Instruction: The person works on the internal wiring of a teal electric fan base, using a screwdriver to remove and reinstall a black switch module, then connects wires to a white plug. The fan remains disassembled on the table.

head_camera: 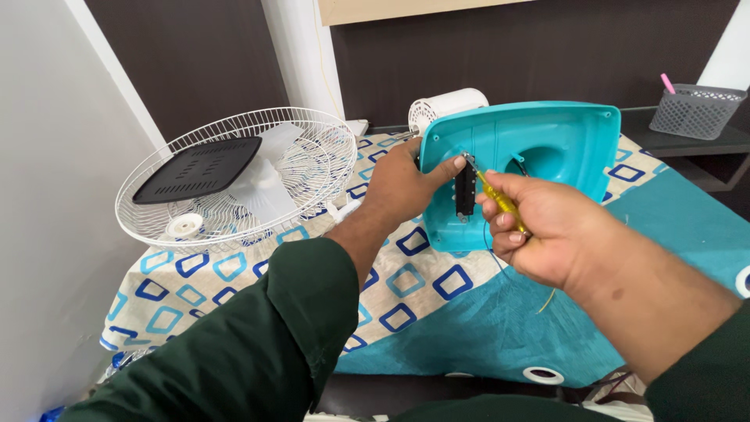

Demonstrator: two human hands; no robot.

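Note:
A teal plastic fan base [547, 148] stands tilted on its edge on the patterned cloth, hollow underside toward me. My left hand [402, 184] grips its left rim, thumb pressed beside a small black switch block [466, 191] mounted inside. My right hand [539, 227] holds a screwdriver with a yellow handle [500, 199], its metal tip touching the top of the black block. Thin wires hang below the base near my right wrist.
A white wire fan guard [234, 176] lies flat at the left with a dark grille plate [197, 169] and white blades in it. A white motor housing [445, 105] sits behind the base. A grey mesh basket [695, 111] stands on a dark shelf, far right.

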